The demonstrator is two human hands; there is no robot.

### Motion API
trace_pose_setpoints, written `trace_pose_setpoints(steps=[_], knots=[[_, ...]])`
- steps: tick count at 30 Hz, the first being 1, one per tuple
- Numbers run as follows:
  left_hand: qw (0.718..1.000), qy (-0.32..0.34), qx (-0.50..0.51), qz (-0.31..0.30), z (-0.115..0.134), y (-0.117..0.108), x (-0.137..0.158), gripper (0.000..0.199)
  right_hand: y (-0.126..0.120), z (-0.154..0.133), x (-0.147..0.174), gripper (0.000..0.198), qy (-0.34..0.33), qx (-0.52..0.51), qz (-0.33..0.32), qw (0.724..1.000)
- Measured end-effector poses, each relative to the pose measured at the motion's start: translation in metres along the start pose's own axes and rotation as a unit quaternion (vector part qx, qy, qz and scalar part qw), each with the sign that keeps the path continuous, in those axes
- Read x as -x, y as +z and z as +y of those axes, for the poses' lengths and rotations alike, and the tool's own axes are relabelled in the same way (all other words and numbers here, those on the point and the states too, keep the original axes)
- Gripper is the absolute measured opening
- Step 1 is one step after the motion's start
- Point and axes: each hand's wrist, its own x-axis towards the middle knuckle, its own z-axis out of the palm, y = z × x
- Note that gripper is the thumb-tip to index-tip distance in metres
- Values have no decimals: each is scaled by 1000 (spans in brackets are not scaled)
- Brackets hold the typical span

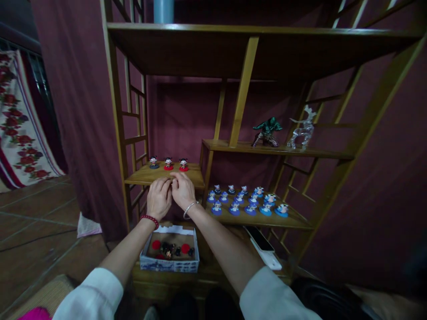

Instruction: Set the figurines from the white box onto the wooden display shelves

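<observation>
My left hand and my right hand meet at the fingertips, just in front of the small left shelf. Both are closed around something small that the fingers hide. Behind them on that shelf stand three small black-haired figurines: one on a dark base and two on red bases, a middle one and a right one. Below my wrists sits an open cardboard box with several red discs and dark figurine pieces in it.
Several small figurines on blue and purple bases fill the lower right shelf. Above them stand a dark green figure and a clear deer figure. A phone lies on a white object at right. A wooden post divides the upper space.
</observation>
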Motion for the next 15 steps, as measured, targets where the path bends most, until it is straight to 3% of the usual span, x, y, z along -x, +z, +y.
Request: trace_pose_setpoints(steps=[7,15], knots=[[999,22,21,-19,10,3,32,42,4,4,39,34,-63,-49,23,997],[994,29,30,-96,5,14,70,33,34,28,85,36,-4,-44,-45,998]])
